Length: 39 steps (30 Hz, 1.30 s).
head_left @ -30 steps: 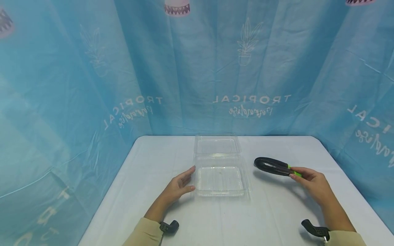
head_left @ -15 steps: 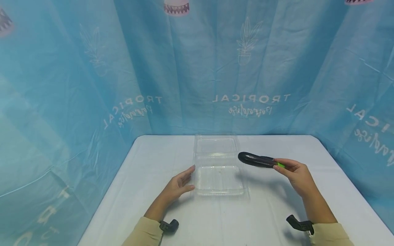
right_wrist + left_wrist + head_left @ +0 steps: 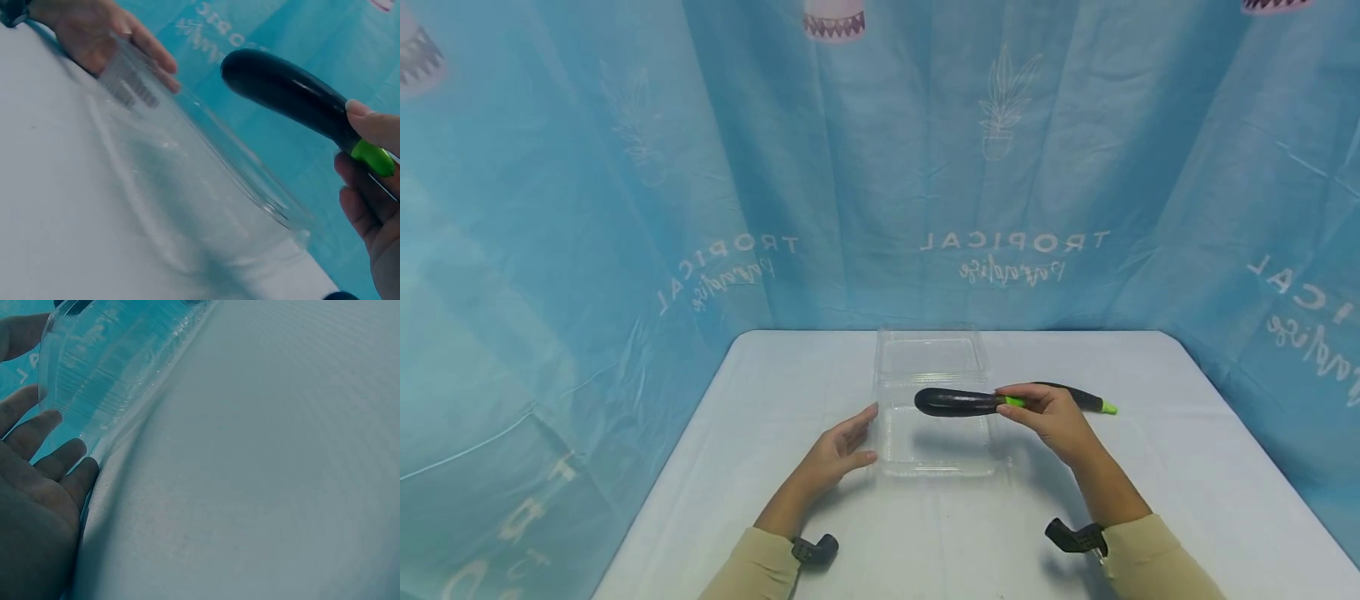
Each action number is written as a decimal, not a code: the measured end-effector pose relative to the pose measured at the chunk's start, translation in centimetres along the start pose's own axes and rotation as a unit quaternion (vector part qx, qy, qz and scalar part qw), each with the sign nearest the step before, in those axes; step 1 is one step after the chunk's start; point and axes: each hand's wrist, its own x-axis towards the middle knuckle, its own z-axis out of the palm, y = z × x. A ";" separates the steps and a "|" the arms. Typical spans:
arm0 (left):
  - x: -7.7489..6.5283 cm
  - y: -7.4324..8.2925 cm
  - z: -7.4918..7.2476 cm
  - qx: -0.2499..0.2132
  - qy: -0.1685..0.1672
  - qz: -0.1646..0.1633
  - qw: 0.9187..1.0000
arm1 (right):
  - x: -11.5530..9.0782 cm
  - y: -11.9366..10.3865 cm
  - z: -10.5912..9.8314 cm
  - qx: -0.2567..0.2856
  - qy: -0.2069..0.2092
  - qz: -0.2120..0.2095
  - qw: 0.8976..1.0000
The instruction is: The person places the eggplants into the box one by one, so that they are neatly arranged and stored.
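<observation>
My right hand (image 3: 1051,419) pinches a dark, glossy eggplant (image 3: 953,402) by its green stem end. The eggplant lies nearly level above the bottom tray of a clear plastic clamshell container (image 3: 936,468), its rounded end pointing left. Thumb and fingers meet at the green cap (image 3: 372,156) in the right wrist view. My left hand (image 3: 833,457) rests at the container's left side, thumb and fingers spread along it; fingertips (image 3: 74,447) reach the clear wall in the left wrist view. The container's lid (image 3: 928,357) is folded back, away from me.
A second eggplant (image 3: 1084,400) with a green tip lies on the white table (image 3: 760,417) behind my right hand, partly hidden by it. Blue printed curtains (image 3: 880,183) hang around the table's back and sides. Each wrist wears a black camera mount (image 3: 815,550).
My right hand has carried the eggplant left, from the table's right side to over the container's tray. The second eggplant now shows behind that hand. My left hand has stayed put.
</observation>
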 end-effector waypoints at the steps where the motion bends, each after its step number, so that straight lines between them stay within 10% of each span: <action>1: 0.0 0.0 0.0 0.003 0.001 0.000 1.000 | 0.2 0.0 0.3 -0.011 -0.006 0.000 1.000; 9: 0.0 0.2 0.1 0.005 0.004 -0.006 1.000 | 1.8 0.3 2.1 -0.110 -0.044 -0.035 0.992; 39: -0.2 0.1 -0.2 -0.021 -0.013 0.021 0.999 | 4.7 0.2 6.2 -0.174 -0.088 -0.041 0.980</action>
